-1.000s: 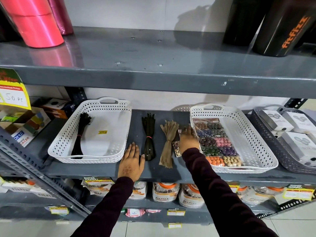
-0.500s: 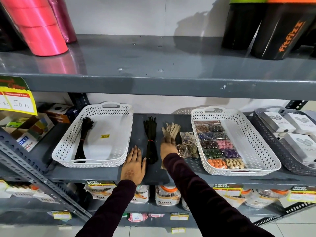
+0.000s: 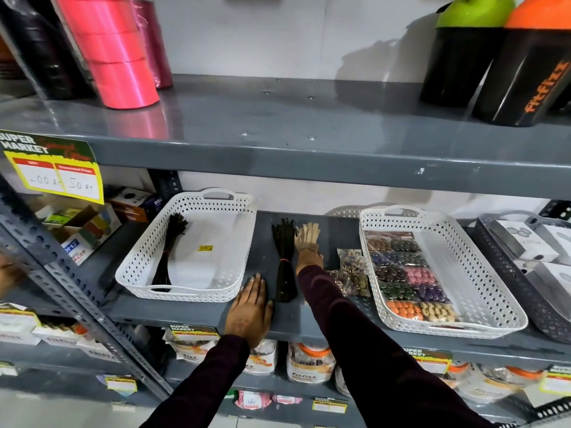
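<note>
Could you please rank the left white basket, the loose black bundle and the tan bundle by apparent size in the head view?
1. left white basket, clearly largest.
2. loose black bundle.
3. tan bundle, though the right hand hides part of it, so that place is unsure.

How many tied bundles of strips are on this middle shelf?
3. One black bundle lies in the left white basket; a second black bundle on the shelf beside the left hand; the beige bundle in the right hand. More could be hidden.
</note>
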Motion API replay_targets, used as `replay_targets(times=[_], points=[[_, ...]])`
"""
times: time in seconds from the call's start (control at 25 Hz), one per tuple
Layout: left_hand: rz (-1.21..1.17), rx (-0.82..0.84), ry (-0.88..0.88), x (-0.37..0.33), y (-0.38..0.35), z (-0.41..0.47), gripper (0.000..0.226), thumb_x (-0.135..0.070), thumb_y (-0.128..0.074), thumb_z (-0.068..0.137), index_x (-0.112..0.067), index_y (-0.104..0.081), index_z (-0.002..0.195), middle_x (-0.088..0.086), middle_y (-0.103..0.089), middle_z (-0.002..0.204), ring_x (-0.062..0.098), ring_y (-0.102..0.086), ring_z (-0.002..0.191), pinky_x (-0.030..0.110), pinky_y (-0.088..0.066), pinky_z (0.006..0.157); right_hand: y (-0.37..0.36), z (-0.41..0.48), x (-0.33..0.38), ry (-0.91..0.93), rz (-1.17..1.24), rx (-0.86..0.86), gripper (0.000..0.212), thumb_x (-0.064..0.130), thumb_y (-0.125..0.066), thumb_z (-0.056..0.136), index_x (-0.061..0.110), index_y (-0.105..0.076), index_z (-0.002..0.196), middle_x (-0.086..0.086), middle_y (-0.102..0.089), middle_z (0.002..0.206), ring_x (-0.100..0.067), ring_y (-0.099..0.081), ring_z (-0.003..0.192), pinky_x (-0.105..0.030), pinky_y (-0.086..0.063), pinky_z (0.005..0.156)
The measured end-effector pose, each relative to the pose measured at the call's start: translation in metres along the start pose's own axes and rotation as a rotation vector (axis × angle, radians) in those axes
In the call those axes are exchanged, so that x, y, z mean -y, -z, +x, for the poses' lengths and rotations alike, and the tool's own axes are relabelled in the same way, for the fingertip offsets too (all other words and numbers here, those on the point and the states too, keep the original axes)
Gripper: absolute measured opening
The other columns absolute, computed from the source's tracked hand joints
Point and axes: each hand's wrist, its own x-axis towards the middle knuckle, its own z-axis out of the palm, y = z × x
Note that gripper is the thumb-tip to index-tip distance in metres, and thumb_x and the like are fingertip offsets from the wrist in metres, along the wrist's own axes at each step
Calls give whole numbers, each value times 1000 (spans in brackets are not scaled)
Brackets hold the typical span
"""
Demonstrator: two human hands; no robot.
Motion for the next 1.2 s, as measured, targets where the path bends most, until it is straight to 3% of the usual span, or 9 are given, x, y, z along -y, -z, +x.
replay_targets(times=[0.16,0.24,0.4,0.56,0.68,0.88,1.0,1.12,1.2], points=[[-32,10,2,-1,0,-1,64,-42,-18,99,3,-48,132,18,-50,137,32,-48,125,33,-30,106,-1,-10,1,-9,146,-99,53,5,-36,100,-7,-16,147,-24,-28,152,-35,-34,140,-37,-31,114],[-26,11,11,-1,1,-1,60,-39,-22,97,3,-49,131,18,-51,137,31,-48,125,32,-27,107,0,-20,-6,23,220,-101,49,4,-37,98,0,-26,146,-24,-35,149,-35,-40,136,-37,-35,112],[-3,53,-7,0,1,0,72,-43,-4,99,3,-51,129,16,-52,136,28,-49,125,34,-28,107,-10,-52,-38,-33,216,-225,33,12,-39,98,0,-55,124,-23,-57,131,-35,-61,114,-38,-49,97],[24,36,-30,0,-5,1,66,-42,-14,97,4,-47,132,17,-47,140,28,-42,131,37,-27,108,-38,-80,-67,-23,57,-276,40,18,-44,96,3,-50,133,-22,-41,146,-36,-42,132,-39,-33,113],[-7,-2,-26,-5,-6,3,67,-40,-16,93,5,-40,137,18,-38,146,29,-34,136,38,-20,111,-46,-87,-71,22,22,-324,37,5,-48,92,-1,-53,129,-21,-47,141,-35,-40,135,-39,-30,116],[-11,-54,-127,-41,-2,4,62,-34,-27,93,6,-35,139,21,-33,148,30,-32,136,39,-10,112,-59,-113,-84,51,50,-363,36,10,-80,61,4,-73,96,-17,-71,109,-38,-67,102,-39,-60,83],[4,-65,-165,-64,-6,-1,64,-36,-27,93,2,-26,145,19,-23,153,27,-21,141,42,-12,113,-60,-121,-89,14,-12,-358,34,21,-86,55,13,-77,87,-14,-72,107,-35,-70,93,-34,-63,70],[40,-29,-155,-71,-12,-6,68,-44,-21,96,0,-19,147,18,-17,155,26,-13,143,45,-14,114,-57,-124,-96,61,-38,-414,30,17,-90,49,19,-78,77,-3,-77,96,-25,-74,84,-25,-60,51],[60,-8,-154,-70,-15,-8,70,-49,-12,97,0,-18,147,18,-16,155,26,-12,143,46,-14,114,-55,-128,-98,140,13,-469,29,16,-91,48,19,-78,74,1,-79,89,-20,-76,79,-23,-60,50]])
